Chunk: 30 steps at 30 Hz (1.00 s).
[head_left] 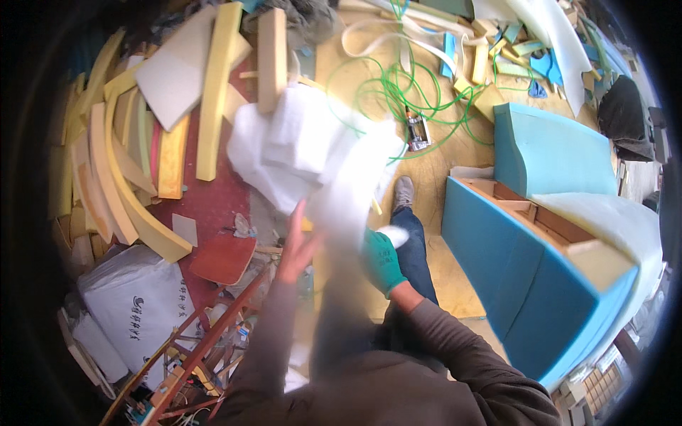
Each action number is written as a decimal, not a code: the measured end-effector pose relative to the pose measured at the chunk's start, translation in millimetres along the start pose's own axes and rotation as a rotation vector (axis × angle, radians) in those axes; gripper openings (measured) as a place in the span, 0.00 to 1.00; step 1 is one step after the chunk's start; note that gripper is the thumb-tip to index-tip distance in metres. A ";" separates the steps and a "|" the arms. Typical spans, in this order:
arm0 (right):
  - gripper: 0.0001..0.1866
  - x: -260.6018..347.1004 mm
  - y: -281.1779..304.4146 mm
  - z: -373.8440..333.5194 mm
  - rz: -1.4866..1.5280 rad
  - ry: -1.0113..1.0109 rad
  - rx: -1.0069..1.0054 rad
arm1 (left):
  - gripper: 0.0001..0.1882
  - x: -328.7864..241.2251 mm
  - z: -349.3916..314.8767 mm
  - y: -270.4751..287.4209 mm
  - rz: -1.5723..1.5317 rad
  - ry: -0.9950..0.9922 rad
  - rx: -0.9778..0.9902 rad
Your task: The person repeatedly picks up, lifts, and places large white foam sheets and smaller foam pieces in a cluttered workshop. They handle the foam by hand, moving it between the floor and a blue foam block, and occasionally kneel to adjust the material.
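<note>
A sheet of white wadding (305, 138), blurred by motion on its right side, hangs in front of me between my hands. My left hand (298, 245) is bare and somewhat smeared; its fingers look stretched out and apart beside the wadding's lower edge. On my right hand (383, 261) is a green work glove. Its fingers are closed, with white wadding showing on both sides of the fist. Beyond my right hand, a staple gun (418, 133) lies on the tan floor, with a coiled green air hose (398, 82) around it.
To the right stands a blue foam-covered furniture frame (526, 263) with open wooden compartments. Curved foam strips (121, 184) are heaped at the left, above a white printed bag (138, 305). A rusty metal frame (213, 334) stands near my left arm. Foam offcuts (490, 64) lie at the far right.
</note>
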State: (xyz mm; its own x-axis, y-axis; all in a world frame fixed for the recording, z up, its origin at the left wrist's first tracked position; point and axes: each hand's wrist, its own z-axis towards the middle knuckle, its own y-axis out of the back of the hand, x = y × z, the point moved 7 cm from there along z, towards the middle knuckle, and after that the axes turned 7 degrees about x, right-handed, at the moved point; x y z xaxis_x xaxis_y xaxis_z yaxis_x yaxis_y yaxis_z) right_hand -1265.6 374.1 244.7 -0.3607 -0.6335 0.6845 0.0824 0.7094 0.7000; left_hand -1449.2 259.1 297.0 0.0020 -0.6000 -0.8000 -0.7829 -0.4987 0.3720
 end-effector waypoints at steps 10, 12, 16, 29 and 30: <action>0.40 105.9 -22.6 -206.1 0.220 -0.160 0.284 | 0.24 -89.6 -116.7 16.1 0.376 -0.476 0.258; 0.49 92.4 0.9 -240.9 0.112 -0.338 0.295 | 0.24 -108.4 -154.2 13.4 0.339 -0.590 0.259; 0.42 83.8 105.2 -299.3 0.510 -0.400 -0.179 | 0.26 -125.4 -224.6 1.1 -0.046 -0.530 0.492; 0.33 149.7 293.4 -421.9 0.488 0.307 -0.354 | 0.22 -259.6 -411.7 -69.5 -0.017 -0.609 0.718; 0.29 138.3 297.4 -446.7 0.475 0.127 -0.352 | 0.22 -261.8 -415.4 -76.7 0.126 -0.547 0.658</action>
State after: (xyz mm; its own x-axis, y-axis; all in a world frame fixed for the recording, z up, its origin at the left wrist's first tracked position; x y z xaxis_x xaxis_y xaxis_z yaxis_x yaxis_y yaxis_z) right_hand -876.0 359.5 638.6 -0.0974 -0.3192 0.9427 0.5174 0.7929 0.3220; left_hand -1131.3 194.5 673.5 -0.2761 -0.1570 -0.9482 -0.9586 0.1162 0.2599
